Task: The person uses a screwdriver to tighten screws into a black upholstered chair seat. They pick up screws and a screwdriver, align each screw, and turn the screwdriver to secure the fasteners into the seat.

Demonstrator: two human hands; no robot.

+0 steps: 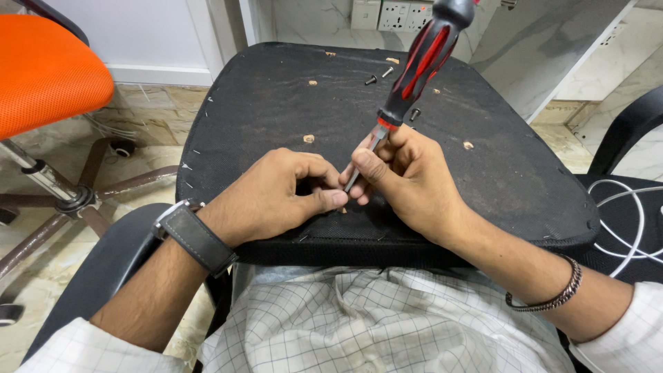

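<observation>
Head view, left hand: I see my left hand point(280, 197) lying knuckles-up on the near edge of the seat base, fingers curled, thumb and forefinger pinched together at the spot where the screwdriver tip meets the fabric. What they pinch is too small to make out. A dark watch point(195, 235) sits on that wrist.

Head view, right hand: my right hand point(407, 176) comes in from the right, fingers clamped round the metal shaft of the screwdriver low down, close to the tip. A dark chain bracelet point(552, 293) circles that wrist.

Screwdriver: the screwdriver point(421, 59) has a red and black handle that leans up and away to the right, its top cut off by the frame edge; the tip points down between the two hands.

Seat base: the black fabric-covered seat base point(290, 97) lies across my lap with its underside up, showing small pale holes and staples along its edge.

Screws: loose dark screws point(371, 80) lie on the far part of the base, well apart from my hands.

Surroundings: an orange chair point(48, 69) stands at far left on a marble floor; white wall sockets point(397, 14) sit at the top, and a white cable point(632, 221) loops at right.
</observation>
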